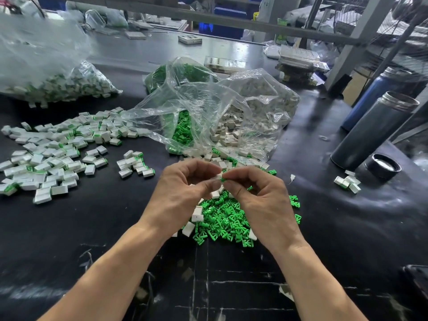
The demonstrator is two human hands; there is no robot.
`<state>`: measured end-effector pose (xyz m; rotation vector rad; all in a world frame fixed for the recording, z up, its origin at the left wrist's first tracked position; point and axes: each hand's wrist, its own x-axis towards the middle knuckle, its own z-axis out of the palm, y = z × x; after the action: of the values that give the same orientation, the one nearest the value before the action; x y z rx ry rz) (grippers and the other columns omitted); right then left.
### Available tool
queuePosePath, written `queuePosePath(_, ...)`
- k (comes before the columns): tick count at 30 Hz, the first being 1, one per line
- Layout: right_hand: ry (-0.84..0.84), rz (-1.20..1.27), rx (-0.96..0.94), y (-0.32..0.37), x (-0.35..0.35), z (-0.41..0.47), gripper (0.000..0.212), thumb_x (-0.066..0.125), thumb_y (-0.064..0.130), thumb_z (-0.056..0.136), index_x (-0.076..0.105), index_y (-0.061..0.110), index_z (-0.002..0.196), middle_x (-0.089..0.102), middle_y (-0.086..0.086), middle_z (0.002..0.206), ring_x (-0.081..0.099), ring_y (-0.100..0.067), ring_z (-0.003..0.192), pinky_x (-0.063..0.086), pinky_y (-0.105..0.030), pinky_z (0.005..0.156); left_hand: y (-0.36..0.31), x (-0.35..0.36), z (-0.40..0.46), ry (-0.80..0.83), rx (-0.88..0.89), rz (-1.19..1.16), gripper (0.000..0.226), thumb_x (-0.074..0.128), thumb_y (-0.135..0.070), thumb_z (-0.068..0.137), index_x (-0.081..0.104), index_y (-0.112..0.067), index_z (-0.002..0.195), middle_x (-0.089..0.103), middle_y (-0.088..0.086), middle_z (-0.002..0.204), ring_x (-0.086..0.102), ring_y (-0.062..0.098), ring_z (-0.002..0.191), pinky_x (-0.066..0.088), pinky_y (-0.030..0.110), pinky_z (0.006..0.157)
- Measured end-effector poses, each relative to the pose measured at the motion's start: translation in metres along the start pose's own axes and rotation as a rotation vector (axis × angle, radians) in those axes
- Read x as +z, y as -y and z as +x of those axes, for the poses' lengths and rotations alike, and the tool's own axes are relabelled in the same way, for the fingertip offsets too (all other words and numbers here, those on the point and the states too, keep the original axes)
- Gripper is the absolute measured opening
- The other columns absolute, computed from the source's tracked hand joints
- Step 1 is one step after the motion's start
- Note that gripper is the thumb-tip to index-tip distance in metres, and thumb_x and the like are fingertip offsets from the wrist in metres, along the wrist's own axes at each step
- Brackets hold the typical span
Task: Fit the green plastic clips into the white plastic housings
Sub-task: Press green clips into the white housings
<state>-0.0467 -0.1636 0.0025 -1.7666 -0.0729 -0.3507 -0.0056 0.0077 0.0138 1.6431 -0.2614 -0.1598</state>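
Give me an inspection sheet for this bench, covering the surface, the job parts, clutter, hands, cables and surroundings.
Surface: black bench top, scuffed with white scratches.
Job's things: loose green clips piled under the hands; finished white housings spread at left; clear bags of green clips and white housings open behind.
Clutter: two metal flasks, a black cap, a small stray group of housings at right.
Hands: left hand pinches a white housing; right hand pinches a green clip against it.
Cables: nothing seen clearly.
Surroundings: metal frame, more bags and blue crates behind.
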Motion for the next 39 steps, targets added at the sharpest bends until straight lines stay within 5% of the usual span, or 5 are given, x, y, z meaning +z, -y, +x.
queuePosePath(9, 0.001, 0.161, 0.147, 0.003, 0.000, 0.000, 0.003, 0.079, 0.017, 0.090, 0.078, 0.021, 0.091, 0.072, 0.002, 0.073, 0.059, -0.006, 0.058, 0.047, -0.019, 0.053, -0.005, 0.001, -0.002, 0.015, -0.031, -0.134, 0.011, 0.079, -0.008, 0.082, 0.075, -0.007, 0.093, 0.076, 0.011, 0.079, 0.073, 0.018, 0.068, 0.061, 0.026, 0.064)
queuePosePath(23, -0.030, -0.215, 0.010, 0.007, 0.001, -0.005, 0.014, 0.079, 0.019, 0.092, 0.075, 0.032, 0.088, 0.073, 0.018, 0.079, 0.067, -0.002, 0.069, 0.048, -0.013, 0.060, -0.006, 0.001, -0.004, 0.008, 0.068, -0.004, 0.019, 0.077, 0.002, 0.085, 0.077, -0.017, 0.086, 0.076, 0.004, 0.076, 0.070, 0.011, 0.065, 0.057, 0.020, 0.062)
queuePosePath(33, 0.008, -0.314, 0.025, 0.012, -0.001, -0.008, 0.006, 0.078, 0.018, 0.092, 0.076, 0.023, 0.089, 0.072, 0.007, 0.077, 0.067, -0.012, 0.072, 0.056, -0.035, 0.067, -0.007, 0.000, -0.005, 0.028, 0.093, 0.104, 0.019, 0.076, 0.007, 0.083, 0.077, -0.011, 0.086, 0.073, 0.005, 0.071, 0.067, 0.011, 0.063, 0.057, 0.023, 0.062)
queuePosePath(39, 0.018, -0.391, -0.004, 0.013, -0.001, -0.007, 0.006, 0.078, 0.016, 0.092, 0.076, 0.021, 0.089, 0.071, 0.009, 0.075, 0.063, -0.008, 0.068, 0.052, -0.025, 0.062, -0.006, 0.001, -0.004, 0.044, 0.092, 0.136, 0.021, 0.075, 0.010, 0.083, 0.077, -0.011, 0.085, 0.072, 0.008, 0.070, 0.065, 0.015, 0.062, 0.060, 0.029, 0.063)
